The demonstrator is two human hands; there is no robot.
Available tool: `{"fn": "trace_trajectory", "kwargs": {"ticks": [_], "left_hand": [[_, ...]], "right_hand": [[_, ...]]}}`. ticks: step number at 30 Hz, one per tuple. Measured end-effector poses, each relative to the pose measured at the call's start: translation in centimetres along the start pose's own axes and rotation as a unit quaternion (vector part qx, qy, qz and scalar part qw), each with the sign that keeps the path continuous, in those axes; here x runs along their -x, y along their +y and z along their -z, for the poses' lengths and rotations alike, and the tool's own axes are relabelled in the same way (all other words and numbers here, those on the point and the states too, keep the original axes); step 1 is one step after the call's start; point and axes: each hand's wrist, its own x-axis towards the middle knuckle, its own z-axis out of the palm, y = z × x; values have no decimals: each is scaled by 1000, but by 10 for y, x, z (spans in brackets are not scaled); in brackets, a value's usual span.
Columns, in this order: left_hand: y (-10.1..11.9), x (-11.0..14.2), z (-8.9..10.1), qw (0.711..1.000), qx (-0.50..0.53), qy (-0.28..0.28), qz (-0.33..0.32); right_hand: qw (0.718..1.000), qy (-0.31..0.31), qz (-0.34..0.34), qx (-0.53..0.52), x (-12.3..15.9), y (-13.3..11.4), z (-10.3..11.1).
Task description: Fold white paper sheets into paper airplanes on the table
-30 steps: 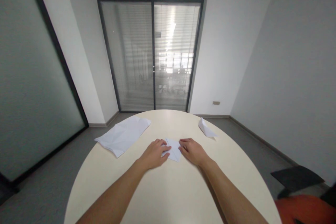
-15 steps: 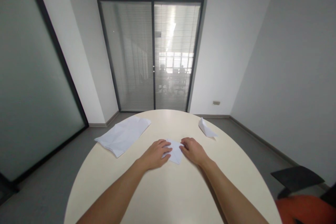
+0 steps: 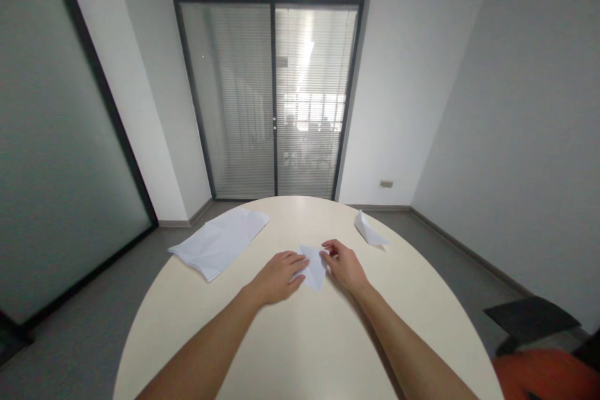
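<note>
A small folded white paper (image 3: 314, 267) lies on the round cream table (image 3: 300, 337) between my hands. My left hand (image 3: 277, 275) rests flat on the paper's left part, fingers stretched out and pressing it down. My right hand (image 3: 342, 264) is at the paper's right edge, its fingers curled and pinching the upper right corner of the paper, which is lifted slightly off the table.
A larger creased white sheet (image 3: 219, 241) lies at the table's far left. A small folded paper piece (image 3: 368, 229) sits at the far right edge. A black and orange chair (image 3: 539, 344) stands at the lower right. Glass doors with blinds (image 3: 272, 100) are beyond the table.
My right hand has moved up and a little left along the paper's right edge, lifting that corner. The paper's right side has folded inward. My left hand has barely moved.
</note>
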Motion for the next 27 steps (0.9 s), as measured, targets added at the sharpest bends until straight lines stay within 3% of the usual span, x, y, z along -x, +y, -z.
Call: {"fn": "trace_trajectory", "kwargs": {"ticks": [5, 8, 14, 19, 27], "left_hand": [[5, -6, 2, 997, -25, 52, 44], [7, -9, 5, 989, -66, 94, 91], [9, -10, 11, 978, -100, 153, 101], [7, -9, 10, 975, -67, 188, 101], [1, -8, 4, 964, 31, 247, 90]], "right_hand": [[997, 50, 48, -23, 0, -13, 7], [989, 60, 127, 39, 4, -25, 10], [955, -7, 268, 127, 13, -42, 7], [958, 0, 262, 118, 13, -40, 8], [965, 5, 235, 112, 2, -12, 11]]}}
